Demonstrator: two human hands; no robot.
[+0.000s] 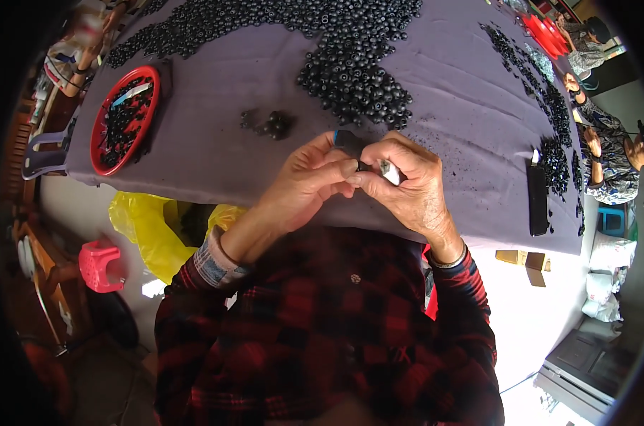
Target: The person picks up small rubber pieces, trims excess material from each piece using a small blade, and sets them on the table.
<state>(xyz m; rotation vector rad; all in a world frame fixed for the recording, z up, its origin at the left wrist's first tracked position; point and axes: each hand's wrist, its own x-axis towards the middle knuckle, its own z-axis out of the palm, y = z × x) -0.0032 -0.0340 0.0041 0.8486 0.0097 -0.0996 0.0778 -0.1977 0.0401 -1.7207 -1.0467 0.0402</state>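
My left hand (304, 177) is closed in a pinch at the table's near edge, on a small dark piece (363, 167) mostly hidden by fingertips. A black cover with a blue rim (348, 140) appears to sit on one of its fingers. My right hand (410, 177) meets it there, curled around a tool with a whitish end (389, 171); its kind cannot be made out. Beyond both hands lies a large heap of small round black parts with holes (357, 82). A few more black parts (273, 125) form a small group left of the heap.
A red basin (153, 121) with black scraps stands on the purple-grey tablecloth (215, 113) at left. Black pieces (560, 135) and a long black object (538, 199) lie at right. A yellow bag (148, 231) and pink stool (98, 266) are below; other people sit both sides.
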